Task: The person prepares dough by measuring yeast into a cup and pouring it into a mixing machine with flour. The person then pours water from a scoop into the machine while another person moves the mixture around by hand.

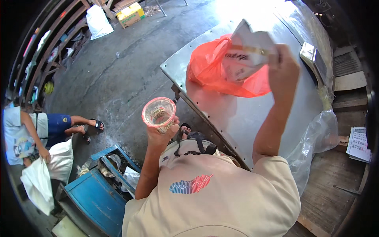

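My left hand grips a clear plastic cup with a red rim and printed side, held upright beside the metal table's left edge. My right hand is closed on the upper right part of a white printed packet or bag, which is tilted and partly inside an open red plastic bag. The red bag rests on the silver metal tabletop. The fingertips of my right hand are blurred.
Another person at the left holds white sacks. Below are a blue metal stand and grey floor. A yellow carton lies at the back. Clear plastic sheeting, a metal device and a paper calendar are at the right.
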`<state>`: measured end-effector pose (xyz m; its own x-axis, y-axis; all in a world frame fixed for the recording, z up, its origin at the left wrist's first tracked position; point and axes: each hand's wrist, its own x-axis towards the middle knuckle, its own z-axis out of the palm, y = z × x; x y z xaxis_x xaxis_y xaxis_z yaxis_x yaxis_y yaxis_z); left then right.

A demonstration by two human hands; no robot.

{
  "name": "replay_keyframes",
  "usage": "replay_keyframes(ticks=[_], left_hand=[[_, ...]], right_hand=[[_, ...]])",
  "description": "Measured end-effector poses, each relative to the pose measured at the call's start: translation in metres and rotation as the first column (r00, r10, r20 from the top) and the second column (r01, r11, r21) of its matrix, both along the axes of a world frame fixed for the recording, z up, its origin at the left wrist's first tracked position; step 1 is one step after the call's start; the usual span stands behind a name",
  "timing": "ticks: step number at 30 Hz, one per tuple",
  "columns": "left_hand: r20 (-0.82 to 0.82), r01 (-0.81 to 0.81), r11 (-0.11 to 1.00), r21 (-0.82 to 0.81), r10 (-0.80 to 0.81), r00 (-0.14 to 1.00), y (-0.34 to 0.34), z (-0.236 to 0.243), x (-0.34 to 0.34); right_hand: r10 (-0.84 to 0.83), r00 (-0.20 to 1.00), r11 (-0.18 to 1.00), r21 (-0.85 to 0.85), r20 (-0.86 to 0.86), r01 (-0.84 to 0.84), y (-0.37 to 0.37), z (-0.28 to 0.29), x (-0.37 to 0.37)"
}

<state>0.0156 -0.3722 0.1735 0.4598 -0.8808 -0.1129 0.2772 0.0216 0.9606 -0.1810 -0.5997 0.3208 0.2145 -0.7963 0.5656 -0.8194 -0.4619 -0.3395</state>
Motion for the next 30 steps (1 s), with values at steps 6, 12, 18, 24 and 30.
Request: replay_keyframes(ticks=[6, 12, 18, 24, 30], left_hand=[[0.064, 0.026, 0.952, -0.306, -0.007, 0.998, -0.024, 0.019, 0.011], [0.042, -0.003, 0.854, -0.521, 0.03, 0.999, -0.037, 0.04, 0.035], [-0.011, -0.087, 0.817, -0.57, 0.098, 0.995, 0.005, 0.03, 0.064], [0.022, -0.165, 0.822, -0.545, 0.21, 0.977, 0.071, 0.001, 0.084], [0.047, -0.307, 0.884, -0.352, 0.345, 0.937, 0.112, 0.005, 0.071]], right_hand=[[0.181, 0.908, 0.974, -0.195, 0.378, -0.113, 0.009, 0.06, -0.008], [0.608, 0.637, 0.793, -0.325, 0.474, -0.515, 0.007, 0.075, 0.043], [0.729, 0.292, 0.379, -0.01, 0.619, -0.925, 0.02, 0.041, 0.128], [0.708, 0.076, 0.011, 0.096, 0.702, -0.995, 0.046, 0.003, 0.196], [0.703, 0.024, -0.004, 0.037, 0.711, -0.999, 0.092, -0.019, 0.25]])
